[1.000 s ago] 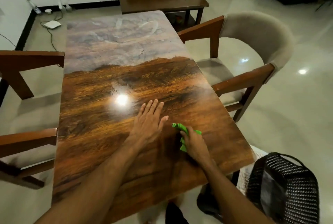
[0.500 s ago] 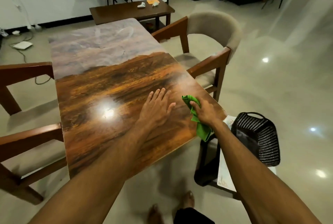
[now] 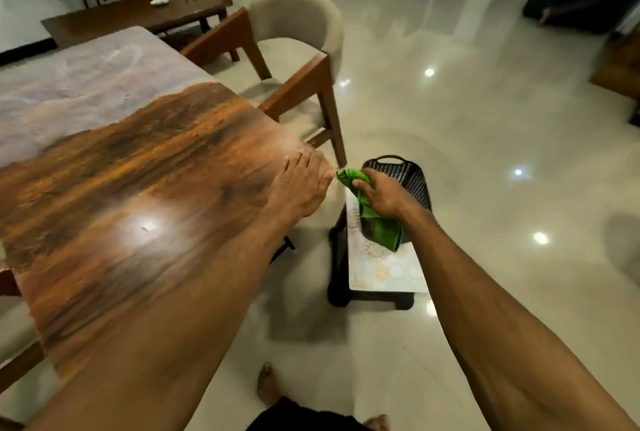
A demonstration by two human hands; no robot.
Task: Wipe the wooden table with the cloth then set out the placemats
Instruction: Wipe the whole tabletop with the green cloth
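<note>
The glossy wooden table (image 3: 121,188) fills the left half of the view. My left hand (image 3: 301,188) lies flat on its right edge, fingers straight. Just past that edge, off the table, my right hand (image 3: 384,196) grips a green cloth (image 3: 379,228), which hangs down in the air. Under the cloth a pale patterned placemat (image 3: 384,267) lies on a low black stool (image 3: 367,300) beside the table.
A black woven basket (image 3: 407,176) stands on the stool behind my right hand. A padded wooden chair (image 3: 298,59) sits at the table's right side. A dark side table (image 3: 138,14) stands beyond the far end. Shiny tiled floor spreads to the right.
My right hand has carried the green cloth rightward off the table's edge, over the stool. My left hand slid right to the table's edge. My view swung right.
</note>
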